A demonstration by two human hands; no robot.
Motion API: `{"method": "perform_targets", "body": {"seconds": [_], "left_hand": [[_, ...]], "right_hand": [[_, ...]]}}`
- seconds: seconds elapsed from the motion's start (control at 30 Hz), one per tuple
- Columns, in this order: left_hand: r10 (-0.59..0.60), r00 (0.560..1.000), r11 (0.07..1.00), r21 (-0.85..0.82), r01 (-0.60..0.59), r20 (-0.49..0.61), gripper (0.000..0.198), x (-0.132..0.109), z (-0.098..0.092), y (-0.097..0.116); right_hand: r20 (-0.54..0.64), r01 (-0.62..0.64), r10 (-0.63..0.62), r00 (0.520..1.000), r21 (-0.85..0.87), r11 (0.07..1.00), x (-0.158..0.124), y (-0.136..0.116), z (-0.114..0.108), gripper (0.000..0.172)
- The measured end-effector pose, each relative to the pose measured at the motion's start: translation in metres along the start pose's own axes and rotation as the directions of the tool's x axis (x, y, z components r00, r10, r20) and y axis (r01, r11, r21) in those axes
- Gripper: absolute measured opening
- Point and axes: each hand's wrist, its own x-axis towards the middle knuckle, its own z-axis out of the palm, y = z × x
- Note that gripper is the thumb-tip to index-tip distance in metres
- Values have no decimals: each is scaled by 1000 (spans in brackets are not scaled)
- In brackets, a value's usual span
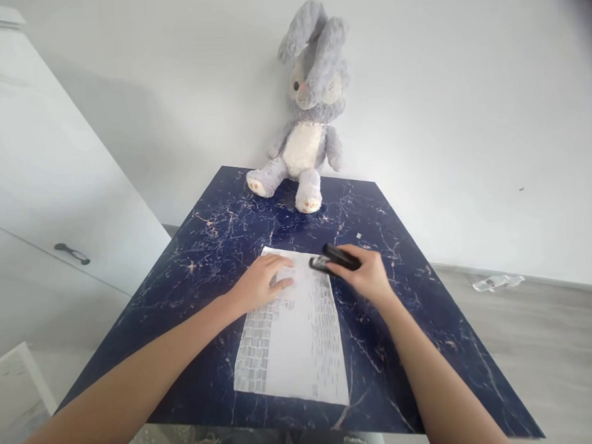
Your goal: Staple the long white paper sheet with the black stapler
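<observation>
A printed white paper (pixel 294 346) lies on the dark blue marbled table (pixel 182 305). Flat on the paper's upper left part rests my left hand (pixel 265 282), its fingers apart and nothing in its grasp. My right hand (pixel 367 271) grips a black stapler (pixel 341 257) at the upper right corner of the paper. The stapler's jaws point left and look parted, over the paper's edge. Whether they touch the sheet I cannot tell.
A grey plush rabbit (pixel 302 146) sits at the table's back edge against the wall. A small white scrap (pixel 359 235) lies right of centre. White drawers (pixel 69 192) stand at the left, and clear plastic packaging (pixel 498 282) is on the floor at the right.
</observation>
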Motion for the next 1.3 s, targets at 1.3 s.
{"method": "perform_targets", "body": {"seconds": [1.3], "left_hand": [[92,942,929,314,-198,323,52,-17,10,8]], "right_hand": [[100,54,-17,995,-375,926,2,15,-17,23]]}}
